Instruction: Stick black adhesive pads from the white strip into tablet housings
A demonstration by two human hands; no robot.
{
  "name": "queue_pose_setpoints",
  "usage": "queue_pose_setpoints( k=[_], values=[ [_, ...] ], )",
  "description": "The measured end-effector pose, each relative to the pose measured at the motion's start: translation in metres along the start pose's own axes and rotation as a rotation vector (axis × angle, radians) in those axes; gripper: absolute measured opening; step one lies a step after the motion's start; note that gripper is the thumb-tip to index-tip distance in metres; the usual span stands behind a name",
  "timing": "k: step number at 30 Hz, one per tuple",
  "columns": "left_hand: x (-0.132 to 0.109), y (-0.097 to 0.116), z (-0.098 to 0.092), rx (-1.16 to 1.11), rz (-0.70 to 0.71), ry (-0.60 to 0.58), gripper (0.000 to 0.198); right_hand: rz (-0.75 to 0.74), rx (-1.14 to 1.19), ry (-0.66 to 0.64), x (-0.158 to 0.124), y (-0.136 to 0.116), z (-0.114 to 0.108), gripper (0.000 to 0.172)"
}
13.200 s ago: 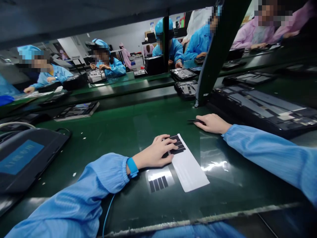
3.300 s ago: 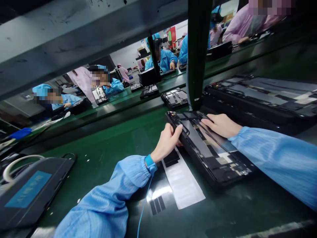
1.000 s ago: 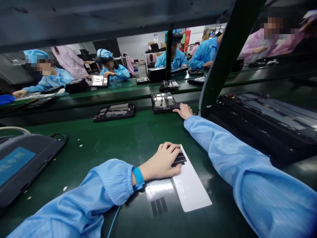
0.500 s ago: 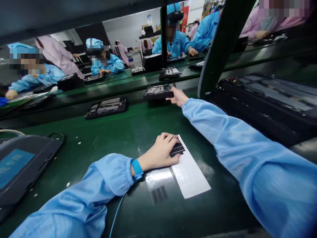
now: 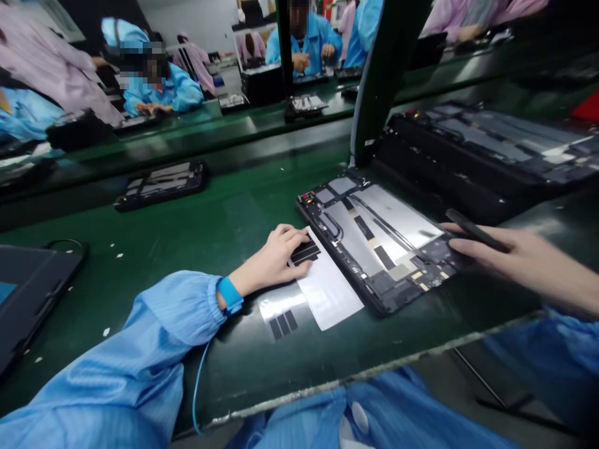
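My left hand (image 5: 274, 252) lies with curled fingers on black adhesive strips (image 5: 305, 252), which sit on a white backing sheet (image 5: 325, 288) on the green conveyor belt (image 5: 201, 249). Just right of the sheet, an open tablet chassis (image 5: 379, 240) lies with its inner side up, showing silver panels, ribbon cables and small boards. My right hand (image 5: 528, 265) is at the chassis's right edge, holding a slim black tool (image 5: 475, 231). Its fingertips are close to the chassis corner, apparently not touching it.
A dark chassis (image 5: 159, 185) lies farther along the belt, and a dark tablet (image 5: 28, 293) sits at left. A dark green upright post (image 5: 369, 93) stands behind a black stacked unit (image 5: 477, 149). Co-workers in blue sleeves (image 5: 159, 93) work across the line.
The tablet chassis has moved from the far belt to beside the white sheet. My right hand has gone from its far end to its right edge. The left hand stays on the strips.
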State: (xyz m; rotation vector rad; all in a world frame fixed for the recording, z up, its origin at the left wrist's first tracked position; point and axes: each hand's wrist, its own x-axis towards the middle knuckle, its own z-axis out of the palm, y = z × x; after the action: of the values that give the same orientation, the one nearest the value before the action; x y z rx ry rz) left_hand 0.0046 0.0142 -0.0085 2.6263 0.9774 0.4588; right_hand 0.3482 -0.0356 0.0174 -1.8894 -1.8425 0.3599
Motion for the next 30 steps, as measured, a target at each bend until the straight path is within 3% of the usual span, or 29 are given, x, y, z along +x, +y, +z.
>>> queue_pose_setpoints(
  k=[2, 4, 5, 7, 9, 11, 14, 16, 25, 30],
  values=[
    [0.003, 0.0, 0.001, 0.003, 0.025, 0.003, 0.034, 0.001, -0.103, 0.12, -0.003, -0.001, -0.007, 0.029],
    [0.005, 0.0, 0.0, 0.008, 0.029, -0.011, 0.033, -0.023, -0.008, 0.226, 0.002, -0.017, -0.008, 0.033],
    [0.005, 0.001, -0.001, 0.008, 0.023, -0.023, 0.033, -0.055, 0.092, 0.203, 0.007, -0.029, -0.006, 0.036],
    [0.006, 0.003, -0.002, -0.001, 0.015, -0.037, 0.031, -0.167, 0.267, -0.007, 0.019, -0.057, 0.005, 0.04],
    [0.007, 0.004, -0.003, -0.005, 0.016, -0.036, 0.03, -0.27, 0.383, -0.259, 0.031, -0.084, 0.021, 0.033],
    [0.008, 0.004, -0.003, 0.003, 0.017, -0.036, 0.029, -0.429, 0.406, -0.421, 0.04, -0.105, 0.038, 0.024],
    [0.009, 0.004, -0.002, 0.028, 0.006, -0.044, 0.029, -0.712, 0.322, -0.444, 0.05, -0.122, 0.057, 0.016],
    [0.009, 0.004, -0.001, 0.037, -0.002, -0.048, 0.029, -0.801, 0.286, -0.41, 0.053, -0.124, 0.064, 0.014],
    [0.009, 0.005, -0.001, 0.05, 0.004, -0.045, 0.028, -0.882, 0.217, -0.314, 0.052, -0.125, 0.073, 0.013],
    [0.009, 0.006, -0.001, 0.131, 0.0, -0.052, 0.033, -0.705, 0.309, -0.307, 0.049, -0.127, 0.062, 0.02]
  ],
)
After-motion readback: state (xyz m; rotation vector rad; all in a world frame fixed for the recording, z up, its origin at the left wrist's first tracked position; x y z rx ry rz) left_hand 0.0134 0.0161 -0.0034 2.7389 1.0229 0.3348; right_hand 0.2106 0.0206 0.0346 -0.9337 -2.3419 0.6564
